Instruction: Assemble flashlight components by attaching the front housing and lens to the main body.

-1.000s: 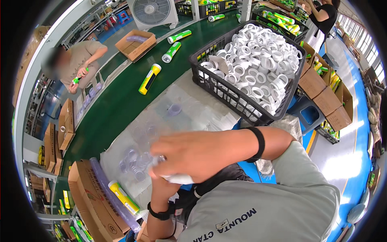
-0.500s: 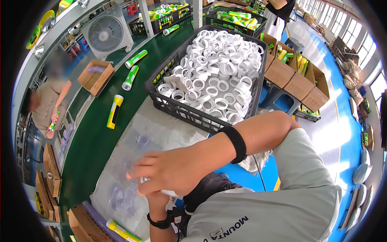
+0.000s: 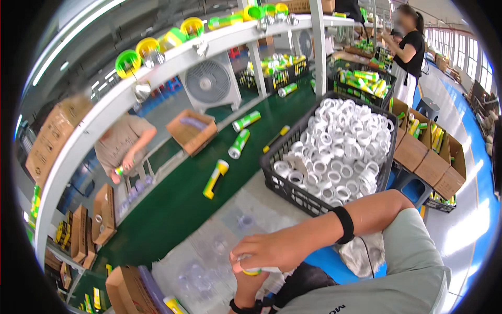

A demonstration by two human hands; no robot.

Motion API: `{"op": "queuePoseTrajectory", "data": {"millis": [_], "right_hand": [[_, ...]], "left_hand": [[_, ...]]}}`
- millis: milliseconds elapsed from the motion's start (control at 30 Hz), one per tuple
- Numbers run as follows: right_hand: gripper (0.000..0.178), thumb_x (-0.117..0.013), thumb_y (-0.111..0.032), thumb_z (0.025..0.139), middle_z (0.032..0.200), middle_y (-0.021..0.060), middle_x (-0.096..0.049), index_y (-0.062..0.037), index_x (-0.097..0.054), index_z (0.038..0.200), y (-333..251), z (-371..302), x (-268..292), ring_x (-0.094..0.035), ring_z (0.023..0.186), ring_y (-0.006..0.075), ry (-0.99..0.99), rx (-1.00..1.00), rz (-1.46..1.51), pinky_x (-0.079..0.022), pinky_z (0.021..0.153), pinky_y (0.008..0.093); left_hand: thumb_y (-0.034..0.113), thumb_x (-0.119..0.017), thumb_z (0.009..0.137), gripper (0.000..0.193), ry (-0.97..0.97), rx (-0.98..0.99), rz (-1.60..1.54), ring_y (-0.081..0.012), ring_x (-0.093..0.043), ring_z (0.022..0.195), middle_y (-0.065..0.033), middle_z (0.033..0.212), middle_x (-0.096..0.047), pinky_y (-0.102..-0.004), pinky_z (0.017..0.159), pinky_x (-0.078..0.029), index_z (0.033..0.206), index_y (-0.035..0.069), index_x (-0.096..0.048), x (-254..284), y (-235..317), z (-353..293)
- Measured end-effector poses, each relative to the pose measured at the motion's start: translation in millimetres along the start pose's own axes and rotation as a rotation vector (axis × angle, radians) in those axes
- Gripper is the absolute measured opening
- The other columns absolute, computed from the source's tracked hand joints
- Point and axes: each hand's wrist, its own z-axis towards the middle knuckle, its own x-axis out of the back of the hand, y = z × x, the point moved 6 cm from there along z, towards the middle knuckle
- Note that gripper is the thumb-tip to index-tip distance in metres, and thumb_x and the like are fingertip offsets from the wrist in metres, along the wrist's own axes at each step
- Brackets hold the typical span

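Note:
My right hand is closed over the top of a flashlight, of which only a yellow-green strip and a pale end show between the fingers. Just below it my left hand is wrapped round the same flashlight's lower part, mostly hidden by the right hand. Left of my hands, clear plastic lens cups lie on a pale sheet. One clear cup sits apart, farther off. Beyond my right forearm stands a black crate heaped with white plastic rings.
A green conveyor belt carries several flashlights. An open carton sits across it. A metal rail crosses above, holding yellow and green heads. Cartons of flashlights stand at right. A co-worker works opposite; another person stands far right.
The view has tilted up and turned left, so the scene sits lower and farther right. My hands stay together round the flashlight, and a yellow-green part of it now shows.

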Motion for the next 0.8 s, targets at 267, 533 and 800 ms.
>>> {"op": "queuePoseTrajectory", "data": {"millis": [267,533,800], "right_hand": [[0.04,-0.066,-0.005,0.076,0.104,0.0149,-0.053,0.0,-0.048,0.111,-52.1,101.9,145.6,-0.053,0.099,0.0326,0.269,0.183,-0.194,-0.043,0.087,0.0389],[0.038,-0.064,-0.031,0.083,0.101,0.0072,-0.065,-0.0114,-0.064,0.115,-15.9,389.2,307.0,-0.06,0.087,0.0139,0.396,-0.155,-0.639,-0.048,0.074,0.0306],[0.042,-0.06,-0.04,0.079,0.113,0.0141,-0.064,-0.0105,-0.068,0.108,42.3,510.0,254.9,-0.059,0.107,0.0304,0.238,-0.279,-0.876,-0.045,0.091,0.039]], "left_hand": [[0.036,-0.074,0.078,0.067,0.094,-0.043,0.196,-0.019,-0.057,0.079,-0.011,0.098,-0.055,-0.0316,0.072,-0.048,0.125,0.004,-0.037,60.9,-21.6,-38.5],[0.011,-0.069,0.067,0.053,0.318,0.108,0.3,-0.0224,-0.053,0.096,-0.0117,0.106,-0.054,-0.0347,0.086,-0.044,0.114,0.003,-0.049,101.6,43.0,-77.6],[0.018,-0.068,0.076,0.047,0.355,0.222,0.295,-0.0204,-0.053,0.089,-0.0105,0.097,-0.055,-0.0337,0.081,-0.044,0.114,0.004,-0.046,159.8,43.8,-114.3]]}}
